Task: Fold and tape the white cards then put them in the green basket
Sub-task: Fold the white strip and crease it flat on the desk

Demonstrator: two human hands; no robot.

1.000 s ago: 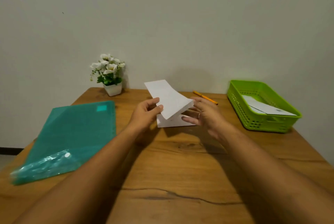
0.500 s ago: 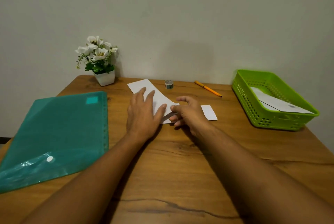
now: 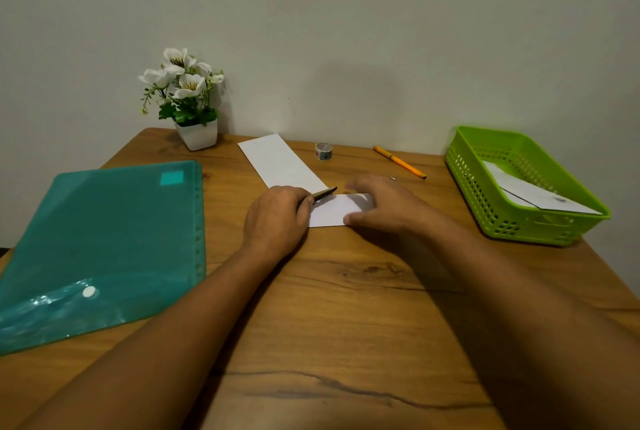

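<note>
A white card (image 3: 282, 162) lies in the middle of the wooden table, its long part reaching toward the wall and its near flap (image 3: 332, 211) folded over to the right. My right hand (image 3: 381, 207) rests flat on that flap, fingers spread. My left hand (image 3: 277, 216) is curled at the fold, pinching a thin dark strip (image 3: 325, 193) that sticks out over the card; I cannot tell what the strip is. A small roll of tape (image 3: 323, 151) stands behind the card. The green basket (image 3: 464, 173) sits at the right and holds folded white cards (image 3: 540, 199).
An orange pen (image 3: 399, 162) lies between the tape roll and the basket. A teal plastic folder (image 3: 104, 239) covers the table's left side. A white pot of white flowers (image 3: 195, 133) stands at the back left by the wall. The table's right edge is just beyond the basket.
The card, held up and bent a second ago, was laid flat on the table. My left hand went from flat on it to curled around a thin dark strip; my right hand spread over the flap.
</note>
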